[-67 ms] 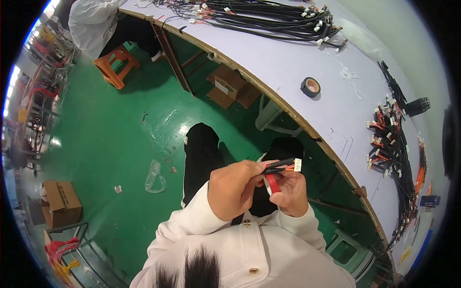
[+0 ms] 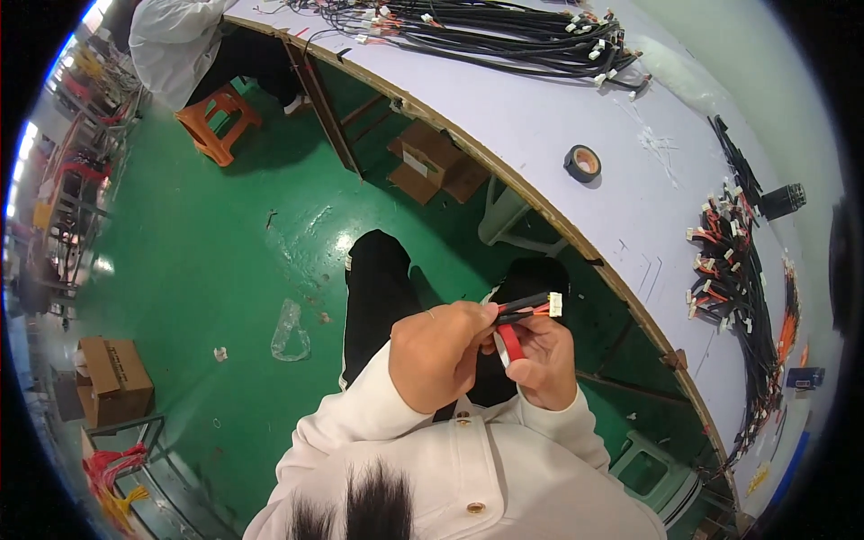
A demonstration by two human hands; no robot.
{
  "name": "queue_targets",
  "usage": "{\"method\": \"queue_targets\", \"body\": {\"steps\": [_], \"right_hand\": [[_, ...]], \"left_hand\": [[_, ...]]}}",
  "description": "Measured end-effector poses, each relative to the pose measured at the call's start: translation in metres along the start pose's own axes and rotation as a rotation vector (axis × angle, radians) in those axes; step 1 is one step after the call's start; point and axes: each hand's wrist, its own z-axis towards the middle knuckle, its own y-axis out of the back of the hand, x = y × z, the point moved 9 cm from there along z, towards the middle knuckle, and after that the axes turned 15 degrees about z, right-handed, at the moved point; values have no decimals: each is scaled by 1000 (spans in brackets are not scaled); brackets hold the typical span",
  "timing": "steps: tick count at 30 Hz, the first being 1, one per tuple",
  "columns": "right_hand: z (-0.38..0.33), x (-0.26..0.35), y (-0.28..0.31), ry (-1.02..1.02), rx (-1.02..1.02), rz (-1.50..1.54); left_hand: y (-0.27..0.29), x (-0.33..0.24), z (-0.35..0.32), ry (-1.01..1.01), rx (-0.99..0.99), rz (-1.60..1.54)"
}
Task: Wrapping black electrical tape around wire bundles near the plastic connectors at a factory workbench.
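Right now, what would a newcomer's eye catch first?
Probably the red tape in the right hand, below the black-sleeved wires pinched by the left hand. Then the orange stool on the green floor at upper left, and the black cable bundle on the pale table up top.

I see room for the right hand (image 2: 547,367) over the near edge of the table (image 2: 621,216), between the tape roll (image 2: 571,164) and wire bundles (image 2: 733,270) crowding its wall side; long black cables (image 2: 513,38) bar the far end.
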Motion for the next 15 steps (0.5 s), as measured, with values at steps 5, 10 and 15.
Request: {"method": "queue_targets", "body": {"steps": [5,10,15], "right_hand": [[-7,4,-6,-51,-94,-75],[-7,0,-5,-175,-165,165],[-10,24,-14,-36,-207,-212]], "left_hand": [[6,-9,4,-26,37,273],[5,-11,6,-118,144,433],[6,5,2,-34,147,247]]}}
